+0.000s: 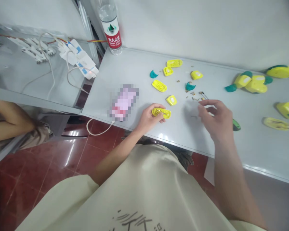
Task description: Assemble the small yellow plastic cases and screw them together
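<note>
Over the white surface [132,69], a yellow plastic shell [161,112] is gripped in the left hand [148,119], near the front edge. The right hand [215,120] is held open, just beside small brass screws [194,94]. Yellow casing parts [174,63] and teal pieces [153,74] are scattered beyond, and a water bottle [110,27] is placed behind.

The head-worn camera looks forward and down over the person's chest [135,183] at the left hand [148,118], right hand [215,120] and nearby tabletop [125,67].
</note>
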{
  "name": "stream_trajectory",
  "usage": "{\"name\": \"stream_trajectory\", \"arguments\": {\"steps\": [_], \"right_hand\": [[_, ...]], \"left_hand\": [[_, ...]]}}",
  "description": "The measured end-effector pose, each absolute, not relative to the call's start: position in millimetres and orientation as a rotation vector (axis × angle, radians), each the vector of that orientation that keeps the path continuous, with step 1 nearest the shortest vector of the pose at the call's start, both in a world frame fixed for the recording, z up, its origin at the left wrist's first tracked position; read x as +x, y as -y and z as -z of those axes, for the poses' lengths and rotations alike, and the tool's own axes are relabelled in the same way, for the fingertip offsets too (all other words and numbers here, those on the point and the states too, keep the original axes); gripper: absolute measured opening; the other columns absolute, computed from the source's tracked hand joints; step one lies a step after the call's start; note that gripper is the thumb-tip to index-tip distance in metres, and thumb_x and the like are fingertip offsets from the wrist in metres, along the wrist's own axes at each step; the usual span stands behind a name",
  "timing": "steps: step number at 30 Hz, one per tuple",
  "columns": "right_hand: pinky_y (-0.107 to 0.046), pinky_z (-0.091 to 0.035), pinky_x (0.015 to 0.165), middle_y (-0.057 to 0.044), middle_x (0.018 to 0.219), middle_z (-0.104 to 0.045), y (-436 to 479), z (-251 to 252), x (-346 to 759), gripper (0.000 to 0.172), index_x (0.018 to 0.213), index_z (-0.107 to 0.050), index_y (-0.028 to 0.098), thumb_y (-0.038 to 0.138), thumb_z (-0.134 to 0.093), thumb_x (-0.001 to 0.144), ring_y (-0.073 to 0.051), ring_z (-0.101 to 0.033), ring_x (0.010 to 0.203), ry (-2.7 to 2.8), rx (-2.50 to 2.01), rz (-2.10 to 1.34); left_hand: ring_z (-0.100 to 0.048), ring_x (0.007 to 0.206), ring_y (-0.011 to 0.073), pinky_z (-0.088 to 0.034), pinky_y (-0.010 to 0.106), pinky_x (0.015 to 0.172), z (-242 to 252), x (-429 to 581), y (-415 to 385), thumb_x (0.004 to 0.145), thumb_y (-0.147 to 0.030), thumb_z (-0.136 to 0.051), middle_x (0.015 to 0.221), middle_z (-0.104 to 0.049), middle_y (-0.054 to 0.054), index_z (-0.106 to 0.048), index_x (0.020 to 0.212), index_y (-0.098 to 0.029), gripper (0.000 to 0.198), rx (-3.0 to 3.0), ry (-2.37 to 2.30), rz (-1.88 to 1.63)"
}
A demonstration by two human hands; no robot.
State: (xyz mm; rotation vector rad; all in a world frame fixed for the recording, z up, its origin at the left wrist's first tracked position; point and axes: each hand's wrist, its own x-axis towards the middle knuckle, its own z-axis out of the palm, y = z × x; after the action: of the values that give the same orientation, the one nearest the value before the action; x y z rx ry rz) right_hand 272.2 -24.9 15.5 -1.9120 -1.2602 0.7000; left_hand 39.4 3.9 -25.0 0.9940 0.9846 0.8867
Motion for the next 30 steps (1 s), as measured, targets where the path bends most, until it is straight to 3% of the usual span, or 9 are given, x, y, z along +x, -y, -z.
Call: {"name": "stream_trajectory", "arguments": {"steps": [6, 9, 12, 14, 16, 22, 30], "right_hand": [[-0.037, -0.051, 0.070, -0.008, 0.099, -0.068, 14, -24, 291, 0.015, 0.094, -0.072, 0.025, 0.030, -0.069, 0.081, -0.018, -0.062, 0.073, 1.366, -2.058, -0.515], [-0.038, -0.054, 0.070, -0.010, 0.110, -0.068, 3, -15, 273, 0.023, 0.100, -0.072, 0.024, 0.035, -0.071, 0.080, -0.019, -0.063, 0.076, 1.552, -1.941, -0.540], [-0.046, -0.055, 0.081, -0.012, 0.114, -0.066, -11, 5, 249, 0.036, 0.112, -0.070, 0.023, 0.043, -0.070, 0.082, -0.028, -0.062, 0.096, 1.810, -1.766, -0.519], [-0.054, -0.050, 0.094, -0.013, 0.114, -0.066, -19, 18, 237, 0.035, 0.114, -0.068, 0.022, 0.041, -0.066, 0.085, -0.033, -0.058, 0.109, 1.896, -1.720, -0.440], [-0.055, -0.046, 0.099, -0.013, 0.112, -0.067, -25, 26, 231, 0.032, 0.113, -0.068, 0.021, 0.037, -0.063, 0.086, -0.034, -0.056, 0.111, 1.920, -1.725, -0.400], [-0.044, -0.055, 0.080, -0.011, 0.105, -0.068, -25, 13, 238, 0.034, 0.110, -0.072, 0.023, 0.044, -0.065, 0.084, -0.026, -0.064, 0.091, 1.753, -1.729, -0.628], [-0.034, -0.055, 0.070, -0.002, 0.101, -0.070, -2, -20, 252, 0.031, 0.105, -0.076, 0.029, 0.050, -0.071, 0.083, -0.014, -0.063, 0.076, 1.113, -1.515, -1.363]], "left_hand": [[-0.066, 0.059, 0.0084, -0.052, 0.019, 0.056, 23, 40, -6, 0.079, -0.023, -0.067, 0.084, -0.070, 0.003, -0.063, 0.101, -0.014, 0.024, 0.984, -0.976, -0.873], [-0.067, 0.059, 0.0097, -0.052, 0.020, 0.056, 23, 40, -6, 0.080, -0.023, -0.066, 0.081, -0.070, 0.003, -0.063, 0.101, -0.014, 0.023, 0.977, -0.975, -0.883], [-0.066, 0.058, 0.0104, -0.053, 0.021, 0.057, 24, 40, -7, 0.081, -0.023, -0.065, 0.071, -0.067, 0.000, -0.063, 0.103, -0.014, 0.024, 0.985, -0.968, -0.890], [-0.066, 0.058, 0.0099, -0.053, 0.021, 0.057, 24, 40, -6, 0.080, -0.024, -0.067, 0.072, -0.068, 0.000, -0.063, 0.103, -0.014, 0.025, 0.978, -0.972, -0.880], [-0.067, 0.058, 0.0096, -0.053, 0.021, 0.058, 24, 40, -6, 0.080, -0.026, -0.068, 0.077, -0.069, 0.001, -0.063, 0.104, -0.014, 0.027, 0.974, -0.976, -0.869], [-0.067, 0.060, 0.0102, -0.053, 0.022, 0.060, 25, 40, -6, 0.082, -0.031, -0.068, 0.077, -0.070, 0.002, -0.062, 0.106, -0.014, 0.030, 0.978, -0.976, -0.878], [-0.069, 0.063, 0.0121, -0.055, 0.023, 0.060, 28, 40, -7, 0.085, -0.035, -0.065, 0.080, -0.071, 0.003, -0.063, 0.109, -0.014, 0.032, 0.977, -0.954, -0.877]]}}
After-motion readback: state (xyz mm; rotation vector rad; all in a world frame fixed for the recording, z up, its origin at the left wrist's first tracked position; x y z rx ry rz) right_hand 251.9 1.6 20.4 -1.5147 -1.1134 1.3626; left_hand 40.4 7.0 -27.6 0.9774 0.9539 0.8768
